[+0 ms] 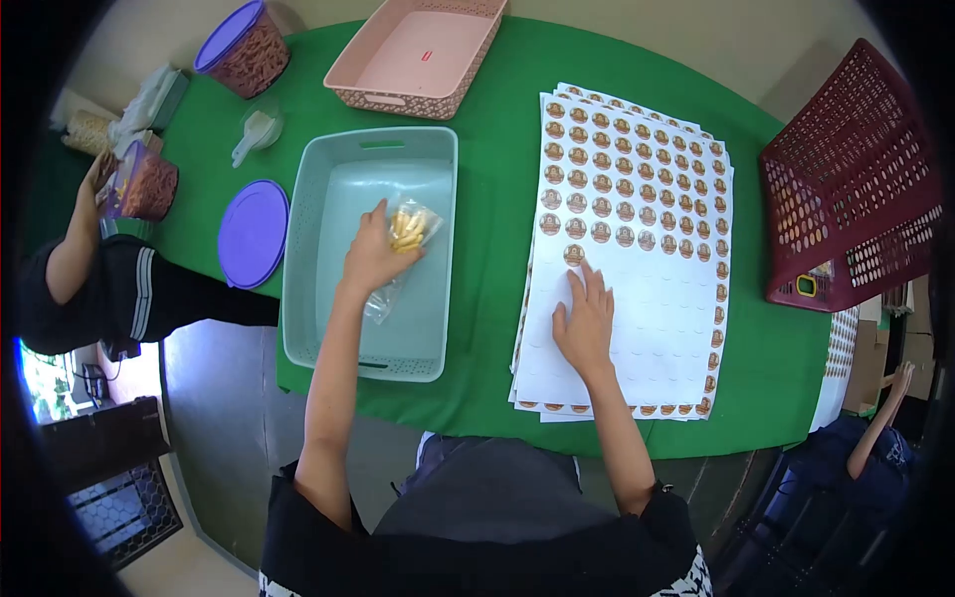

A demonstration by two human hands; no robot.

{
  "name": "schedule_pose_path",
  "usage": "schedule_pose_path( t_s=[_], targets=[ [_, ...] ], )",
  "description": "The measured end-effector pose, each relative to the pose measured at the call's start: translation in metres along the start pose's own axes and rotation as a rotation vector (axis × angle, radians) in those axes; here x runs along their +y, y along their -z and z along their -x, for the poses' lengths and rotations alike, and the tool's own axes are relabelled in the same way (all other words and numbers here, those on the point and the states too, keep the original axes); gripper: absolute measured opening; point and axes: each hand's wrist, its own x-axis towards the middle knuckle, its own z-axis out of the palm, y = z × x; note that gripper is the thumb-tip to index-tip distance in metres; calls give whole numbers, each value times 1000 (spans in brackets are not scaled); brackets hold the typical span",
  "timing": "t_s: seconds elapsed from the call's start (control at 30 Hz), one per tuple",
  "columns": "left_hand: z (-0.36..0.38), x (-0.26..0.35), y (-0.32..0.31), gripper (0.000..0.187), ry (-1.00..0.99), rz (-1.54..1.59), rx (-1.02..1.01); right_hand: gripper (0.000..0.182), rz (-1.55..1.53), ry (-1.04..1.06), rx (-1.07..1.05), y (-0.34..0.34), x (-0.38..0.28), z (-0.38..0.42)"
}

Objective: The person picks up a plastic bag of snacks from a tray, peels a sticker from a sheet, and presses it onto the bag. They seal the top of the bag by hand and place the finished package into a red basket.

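Observation:
My left hand (374,254) reaches into a pale green plastic bin (308,298) and grips a clear bag of yellow snack sticks (408,234). My right hand (585,316) lies flat on a stack of white sticker sheets (647,308), its fingertips touching a round brown sticker (574,255) at the edge of the remaining rows. The lower part of the top sheet is bare backing where stickers have been peeled off.
On the green tablecloth (487,328) stand a pink basket (423,55), a purple-lidded snack tub (244,50), a loose purple lid (253,234) and a scoop (257,132). A dark red crate (856,189) sits right. Another person's arm (75,249) works at the left; another sits lower right.

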Motion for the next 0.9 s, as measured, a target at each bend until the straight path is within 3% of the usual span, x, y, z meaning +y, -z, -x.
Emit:
schedule_pose_path(
  t_s=[0.1,0.23,0.27,0.33,0.37,0.47,0.5,0.6,0.63,0.73,0.8,0.87,0.9],
  targets=[
    [2,-2,30,84,120,262,41,48,61,10,-19,2,-2,0],
    [31,5,75,65,82,1273,221,51,99,11,-48,3,-6,-2],
    [38,6,77,65,81,1273,221,52,109,15,-58,3,-8,-3],
    [50,13,82,66,-220,1833,281,53,124,10,-77,2,-10,-4],
    [53,2,78,71,-377,2033,142,54,140,3,-96,1,-11,-4],
    [63,29,80,76,-446,2184,24,57,133,3,-111,1,-11,-4],
    [67,34,80,82,-385,2131,66,57,135,4,-108,1,-11,-4],
    [77,52,76,86,-442,2260,88,58,120,9,-80,-5,-9,-3],
    [80,52,75,88,-389,2080,146,62,115,-2,-76,-8,-8,-3],
    [88,61,80,90,-418,1956,113,68,76,-20,-74,-3,-10,-6],
    [92,69,80,88,-469,2065,141,71,47,-28,-69,3,-9,-6],
    [97,63,78,82,-622,2067,-54,80,-116,-31,-66,9,-5,-8],
    [103,72,79,83,-468,2058,79,88,-86,-14,-44,18,-8,-9]
  ],
)
